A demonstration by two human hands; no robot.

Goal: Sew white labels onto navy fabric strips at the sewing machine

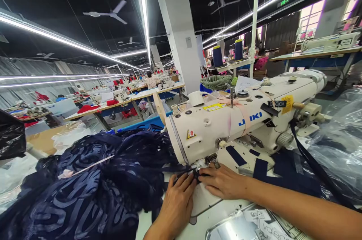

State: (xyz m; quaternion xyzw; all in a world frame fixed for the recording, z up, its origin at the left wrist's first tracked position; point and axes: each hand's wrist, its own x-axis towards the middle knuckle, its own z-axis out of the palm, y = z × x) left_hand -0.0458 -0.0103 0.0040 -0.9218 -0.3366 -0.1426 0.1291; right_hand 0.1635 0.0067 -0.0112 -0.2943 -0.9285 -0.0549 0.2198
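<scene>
A white sewing machine (215, 119) with blue lettering stands across the middle. My left hand (179, 198) lies at the needle area, its fingertips pressing down on dark fabric (181, 175). From the right, my right hand (222, 181) reaches to the same spot, fingers bent onto the dark fabric by the presser foot. Both hands nearly meet there; the fabric between them is small and partly hidden. A large heap of navy patterned fabric (73, 191) spreads left of the machine, joined by dark strips toward the needle.
Navy pieces (294, 172) lie right of the machine bed. Clear plastic (339, 142) is heaped at the right edge. Printed labels (271, 228) lie at the front. Two navy thread cones (217, 57) stand behind. Farther back are other sewing tables (158, 91) and a grey pillar (181, 32).
</scene>
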